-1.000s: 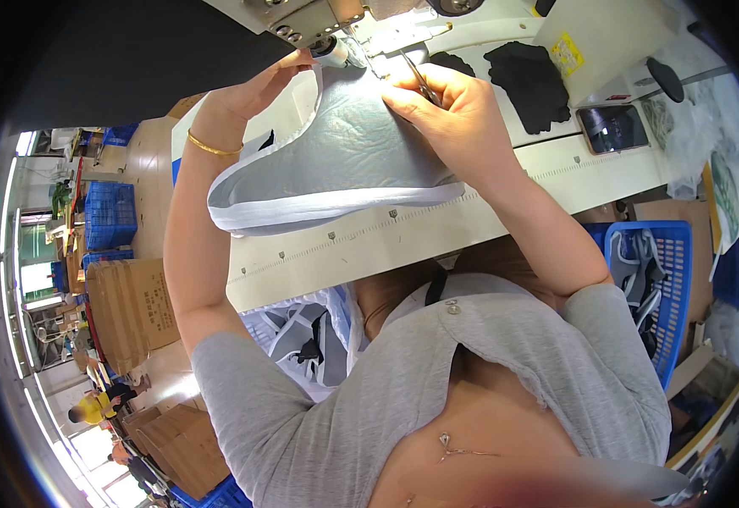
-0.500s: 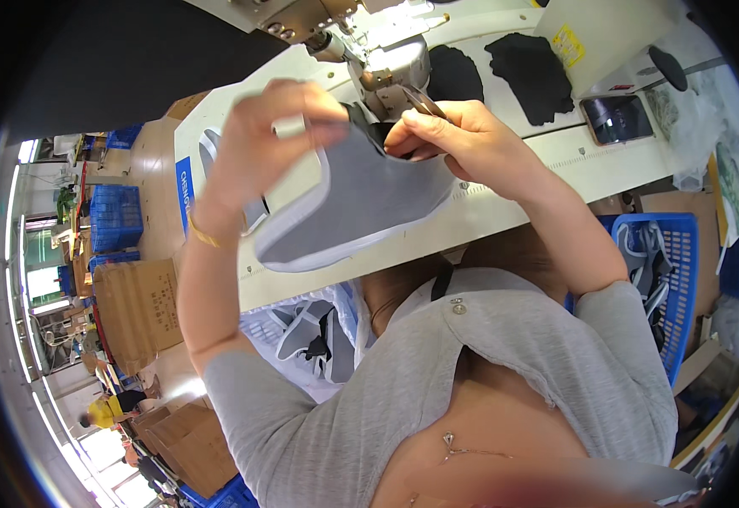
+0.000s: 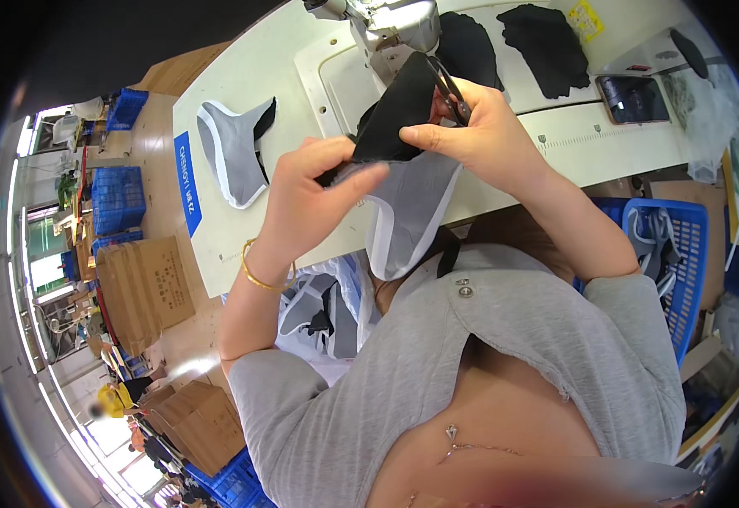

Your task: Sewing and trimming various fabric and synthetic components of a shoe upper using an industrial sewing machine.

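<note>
A pair of grey underpants [image 3: 410,199] with white edging hangs over the table's front edge, its black fabric panel [image 3: 399,106] turned upward. My left hand [image 3: 319,190] pinches the underpants at the seam between grey and black. On the other side, my right hand [image 3: 484,135] has its thumb on the black panel and also keeps dark thread snips [image 3: 450,89] in its fingers. The snips' blades point up and away, beside the fabric. A second grey pair of underpants [image 3: 236,152] lies flat on the table to the left.
Just beyond my hands stands a sewing machine [image 3: 399,30]. Black fabric pieces [image 3: 547,51] and a phone [image 3: 632,99] lie on the white table [image 3: 217,245] at right. Blue basket [image 3: 687,279] stands low right; a lined basket of grey pieces [image 3: 323,313] is below the table.
The underpants have been turned so the black panel shows and the grey part hangs toward me. My left hand has come down and nearer. The second pair on the table is now uncovered.
</note>
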{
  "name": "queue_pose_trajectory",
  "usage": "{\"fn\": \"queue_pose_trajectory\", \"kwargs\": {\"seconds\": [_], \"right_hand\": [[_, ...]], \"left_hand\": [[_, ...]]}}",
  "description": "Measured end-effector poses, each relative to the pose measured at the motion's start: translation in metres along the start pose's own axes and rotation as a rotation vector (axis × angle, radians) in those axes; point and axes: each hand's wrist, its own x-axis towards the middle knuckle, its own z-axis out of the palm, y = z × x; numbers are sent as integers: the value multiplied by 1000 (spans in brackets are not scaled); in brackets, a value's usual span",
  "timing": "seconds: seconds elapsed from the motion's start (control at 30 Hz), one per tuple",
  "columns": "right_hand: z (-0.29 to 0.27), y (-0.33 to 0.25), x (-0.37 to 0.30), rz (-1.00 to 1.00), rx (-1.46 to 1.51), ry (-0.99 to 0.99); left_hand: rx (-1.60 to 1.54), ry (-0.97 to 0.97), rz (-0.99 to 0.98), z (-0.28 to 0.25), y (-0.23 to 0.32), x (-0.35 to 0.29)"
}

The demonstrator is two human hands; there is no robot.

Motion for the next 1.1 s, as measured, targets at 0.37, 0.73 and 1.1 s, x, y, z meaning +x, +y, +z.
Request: {"fn": "queue_pose_trajectory", "kwargs": {"seconds": [0.37, 0.73, 1.1], "right_hand": [[-21, -4, 10, -74, -266, -362], [-10, 1, -6, -536, -386, -209], [-6, 0, -10, -877, -836, -182]], "left_hand": [[66, 67, 441, 11, -3, 5], [-449, -179, -229, -7, -10, 14], [1, -631, -52, -28, 9, 50]]}}
